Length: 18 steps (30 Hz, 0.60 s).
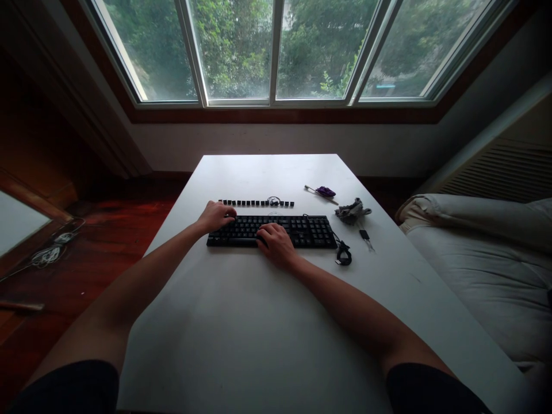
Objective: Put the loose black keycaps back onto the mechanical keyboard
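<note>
A black keyboard (302,233) lies flat on the white table (250,322). At its upper left corner is my left hand (217,217), with fingers bent and pressed together; what lies between the fingertips is too small to tell. My right hand (275,241) rests over the middle of the keyboard, its fingers spread across the keys and its thumb apart near the front edge. Behind the keyboard runs a row of loose black keycaps (254,203), with a thin wire loop tool (273,200) among them.
A brush with purple bristles (325,191) lies at the back right. Nearer are a crumpled grey cloth (352,211), a small black-handled tool (364,234) and the coiled USB cable (344,254). A pale couch (470,253) stands to the right, and white cords (48,256) lie at left.
</note>
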Motion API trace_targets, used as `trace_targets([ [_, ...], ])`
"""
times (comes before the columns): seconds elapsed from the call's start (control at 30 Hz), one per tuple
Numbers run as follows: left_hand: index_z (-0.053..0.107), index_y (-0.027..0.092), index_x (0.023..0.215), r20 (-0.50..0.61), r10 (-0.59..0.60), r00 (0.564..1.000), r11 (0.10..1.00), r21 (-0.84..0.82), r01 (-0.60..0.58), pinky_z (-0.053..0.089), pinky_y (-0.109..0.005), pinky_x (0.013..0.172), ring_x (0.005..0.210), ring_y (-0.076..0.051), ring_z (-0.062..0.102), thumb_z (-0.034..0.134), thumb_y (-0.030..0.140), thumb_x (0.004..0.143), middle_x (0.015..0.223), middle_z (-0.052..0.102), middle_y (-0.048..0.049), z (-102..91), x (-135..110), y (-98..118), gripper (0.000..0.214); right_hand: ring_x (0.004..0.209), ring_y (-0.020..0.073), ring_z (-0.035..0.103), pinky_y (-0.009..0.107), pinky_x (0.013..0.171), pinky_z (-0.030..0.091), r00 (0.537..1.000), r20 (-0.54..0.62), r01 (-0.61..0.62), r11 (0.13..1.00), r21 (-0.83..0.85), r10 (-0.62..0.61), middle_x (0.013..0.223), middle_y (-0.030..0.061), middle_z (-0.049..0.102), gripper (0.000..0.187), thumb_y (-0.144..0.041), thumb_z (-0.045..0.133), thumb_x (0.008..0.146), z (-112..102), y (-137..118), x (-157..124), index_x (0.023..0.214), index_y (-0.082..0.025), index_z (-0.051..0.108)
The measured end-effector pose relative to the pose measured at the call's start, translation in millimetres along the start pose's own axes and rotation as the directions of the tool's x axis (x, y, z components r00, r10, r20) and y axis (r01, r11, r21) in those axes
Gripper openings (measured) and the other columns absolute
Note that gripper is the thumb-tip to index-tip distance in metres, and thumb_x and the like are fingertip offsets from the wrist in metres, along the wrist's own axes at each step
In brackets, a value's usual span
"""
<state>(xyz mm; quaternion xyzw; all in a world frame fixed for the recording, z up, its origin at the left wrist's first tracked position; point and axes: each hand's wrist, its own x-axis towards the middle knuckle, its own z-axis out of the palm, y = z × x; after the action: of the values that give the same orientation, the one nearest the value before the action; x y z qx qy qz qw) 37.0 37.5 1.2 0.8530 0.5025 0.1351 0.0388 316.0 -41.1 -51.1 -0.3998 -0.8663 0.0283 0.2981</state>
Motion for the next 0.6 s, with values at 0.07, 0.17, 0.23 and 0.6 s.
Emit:
trace_targets([
  [0.07,0.078,0.032,0.098,0.022,-0.012,1.0,0.999,0.037,0.011,0.036,-0.044,0.099,0.097,-0.026,0.066,0.067,0.037,0.087,0.092,0.078,0.0021,2.3,-1.4,3.2,0.016,0.116,0.0281,0.053,0.045,0.101,0.041,1.0,0.003,-0.003,1.0,-0.002,0.003,0.121,0.0094,0.065,0.016,-0.028,0.063,0.095,-0.9,-0.3,0.0,0.109,-0.023,0.068],
  [0.17,0.078,0.033,0.098,0.039,-0.032,0.999,0.998,0.063,0.029,0.037,-0.045,0.098,0.1,-0.026,0.065,0.065,0.037,0.088,0.094,0.078,0.0014,5.9,-1.2,5.2,0.017,0.116,0.0284,0.053,0.046,0.101,0.042,1.0,0.009,-0.009,1.0,0.0,0.009,0.121,0.0097,0.065,0.017,-0.028,0.063,0.095,-2.0,-0.5,-0.1,0.11,-0.023,0.069],
  [0.23,0.078,0.033,0.099,0.039,-0.046,0.998,0.997,0.067,0.044,0.038,-0.045,0.097,0.101,-0.027,0.064,0.064,0.036,0.088,0.097,0.078,0.0012,7.3,-0.6,5.6,0.018,0.116,0.0285,0.053,0.046,0.101,0.042,1.0,0.012,-0.009,1.0,0.002,0.009,0.121,0.0098,0.065,0.017,-0.027,0.063,0.095,-2.3,-0.5,-0.1,0.11,-0.023,0.069],
  [0.6,0.075,0.028,0.091,0.034,-0.08,0.996,0.991,0.112,0.076,0.042,-0.043,0.09,0.099,-0.028,0.065,0.065,0.032,0.082,0.097,0.076,-0.0022,10.0,2.2,14.9,0.014,0.117,0.0284,0.052,0.045,0.101,0.041,1.0,0.005,0.001,1.0,-0.003,-0.001,0.121,0.0096,0.065,0.016,-0.028,0.063,0.095,-1.4,-1.5,0.6,0.11,-0.023,0.068],
])
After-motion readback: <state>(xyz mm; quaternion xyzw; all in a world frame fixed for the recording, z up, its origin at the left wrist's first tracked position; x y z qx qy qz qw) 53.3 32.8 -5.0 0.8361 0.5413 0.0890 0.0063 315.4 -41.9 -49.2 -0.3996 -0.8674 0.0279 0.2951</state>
